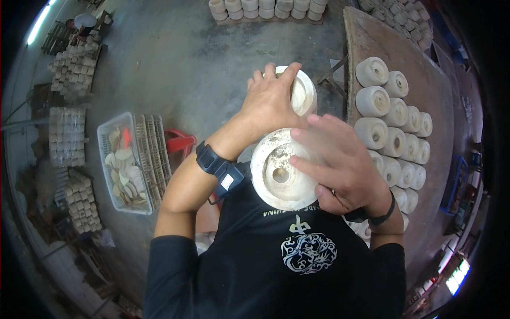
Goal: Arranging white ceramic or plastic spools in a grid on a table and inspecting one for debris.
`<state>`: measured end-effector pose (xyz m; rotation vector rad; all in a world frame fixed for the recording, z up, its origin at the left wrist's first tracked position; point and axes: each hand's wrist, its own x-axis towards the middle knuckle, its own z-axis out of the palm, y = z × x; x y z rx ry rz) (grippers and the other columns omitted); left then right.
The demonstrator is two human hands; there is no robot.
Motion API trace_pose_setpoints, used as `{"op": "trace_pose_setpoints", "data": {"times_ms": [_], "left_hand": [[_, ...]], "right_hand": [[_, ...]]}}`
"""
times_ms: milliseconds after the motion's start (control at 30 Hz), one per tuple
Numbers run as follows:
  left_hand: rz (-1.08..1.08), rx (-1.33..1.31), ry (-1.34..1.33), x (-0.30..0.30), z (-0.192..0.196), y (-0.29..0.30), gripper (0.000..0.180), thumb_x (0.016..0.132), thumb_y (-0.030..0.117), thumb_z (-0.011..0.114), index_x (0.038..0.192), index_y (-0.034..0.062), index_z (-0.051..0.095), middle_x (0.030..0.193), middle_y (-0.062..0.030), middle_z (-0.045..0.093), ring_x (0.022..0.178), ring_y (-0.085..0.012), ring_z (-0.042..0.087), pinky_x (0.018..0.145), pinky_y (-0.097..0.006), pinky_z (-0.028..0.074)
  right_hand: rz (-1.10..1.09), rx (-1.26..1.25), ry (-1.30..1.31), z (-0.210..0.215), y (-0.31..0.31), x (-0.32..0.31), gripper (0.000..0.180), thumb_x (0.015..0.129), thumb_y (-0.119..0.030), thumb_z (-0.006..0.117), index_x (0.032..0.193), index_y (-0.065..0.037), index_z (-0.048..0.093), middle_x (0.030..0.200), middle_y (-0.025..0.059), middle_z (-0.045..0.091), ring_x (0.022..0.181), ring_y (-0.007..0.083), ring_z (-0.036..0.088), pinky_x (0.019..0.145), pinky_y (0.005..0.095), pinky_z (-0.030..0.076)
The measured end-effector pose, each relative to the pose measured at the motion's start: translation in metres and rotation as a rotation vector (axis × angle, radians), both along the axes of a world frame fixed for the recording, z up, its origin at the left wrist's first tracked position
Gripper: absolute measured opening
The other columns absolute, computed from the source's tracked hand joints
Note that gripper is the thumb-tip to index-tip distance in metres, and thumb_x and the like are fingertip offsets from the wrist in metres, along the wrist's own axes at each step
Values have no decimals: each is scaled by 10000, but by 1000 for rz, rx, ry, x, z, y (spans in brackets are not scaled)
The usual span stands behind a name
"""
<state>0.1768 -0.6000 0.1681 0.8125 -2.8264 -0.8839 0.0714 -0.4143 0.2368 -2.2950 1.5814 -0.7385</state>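
My left hand curls its fingers over the rim of a white, round plaster mould with a hollow middle. Nearer my chest is a second plaster mould, a thick disc with a recessed ring and a round hole off its middle. Dark crumbs dot its upper face. Across the right side of this disc lies my right hand, fingertips on the face and thumb at the edge; motion blurs part of it. What lies under the discs is hidden.
At right, a board table carries rows of similar moulds. On the left stand a plastic crate of flat pale pieces and a red stool. More moulds are stacked at the back; a person is far left.
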Motion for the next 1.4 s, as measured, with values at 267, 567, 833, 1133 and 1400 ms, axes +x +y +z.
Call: {"op": "trace_pose_setpoints", "data": {"times_ms": [267,567,833,1133,1400], "left_hand": [[8,-64,99,6,9,2,1032,544,392,873,1444,105,456,1253,-282,521,1121,-466,506,985,-504,420],[21,-34,70,9,-4,-4,1049,533,390,852,1454,110,438,1243,-268,500,1129,-455,495,990,-493,419],[98,70,-59,8,-24,-18,1145,498,456,907,1471,90,428,1294,-281,510,1196,-460,495,1050,-479,410],[200,278,-33,6,-64,-52,1184,500,500,927,1485,93,409,1316,-267,525,1239,-444,495,1066,-448,429],[342,211,315,47,-40,-84,1164,547,447,926,1462,-19,377,1358,-276,497,1255,-400,520,1032,-426,471]], "right_hand": [[31,-39,34,5,6,4,377,706,-192,568,1021,-12,672,1390,143,549,1364,370,432,1129,509,354],[-58,-141,-105,-9,13,-4,448,715,-205,618,1114,-6,664,1372,161,557,1302,375,489,1058,472,429],[-284,200,-499,-49,12,14,1305,480,-497,960,1485,6,297,1418,236,470,1302,413,479,1089,459,391],[-279,207,-803,-78,-10,21,1386,456,-311,1005,1541,-42,186,1488,176,395,1386,274,408,1154,406,339],[-463,-231,-1125,-36,-21,-7,998,641,-309,843,1430,27,334,1374,184,483,1273,297,502,1086,394,399]]}}
